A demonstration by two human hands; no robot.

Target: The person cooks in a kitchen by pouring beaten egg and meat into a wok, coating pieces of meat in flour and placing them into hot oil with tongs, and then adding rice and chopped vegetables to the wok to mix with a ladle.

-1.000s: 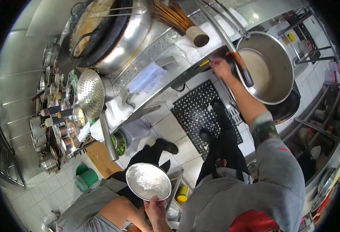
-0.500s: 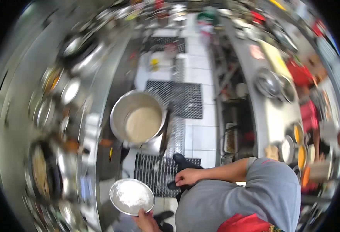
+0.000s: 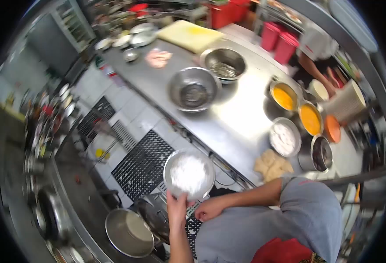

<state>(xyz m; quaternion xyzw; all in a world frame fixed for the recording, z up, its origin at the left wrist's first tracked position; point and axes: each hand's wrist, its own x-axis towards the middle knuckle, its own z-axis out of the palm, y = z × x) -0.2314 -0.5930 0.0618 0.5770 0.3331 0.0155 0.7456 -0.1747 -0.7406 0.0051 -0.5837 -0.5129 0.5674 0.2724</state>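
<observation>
My left hand (image 3: pixel 178 209) grips the near rim of a metal bowl (image 3: pixel 168 167), thumb over the edge. White powder (image 3: pixel 188 174) lies heaped inside it. The bowl is held level above the floor, beside the front edge of a steel table. Close to my waist is my right hand (image 3: pixel 208 209), its fingers curled in and nothing visible in them; the palm side is hidden. A large steel pot (image 3: pixel 114 232) with pale liquid in the bottom stands at the lower left, below the bowl in view.
Along the steel table (image 3: pixel 245 122) stand two empty-looking metal bowls (image 3: pixel 175 87), a yellow cutting board (image 3: pixel 184 36), pots of orange liquid (image 3: pixel 310 118), a pot of white contents (image 3: pixel 285 139) and a beige cloth (image 3: pixel 272 165). Another person's arm (image 3: pixel 311 70) reaches in opposite. Black mats (image 3: pixel 142 164) cover floor tiles.
My view has swung right, toward the steel table. The bowl, in my left hand throughout, now appears higher and nearer that table. My right hand stays curled by my waist.
</observation>
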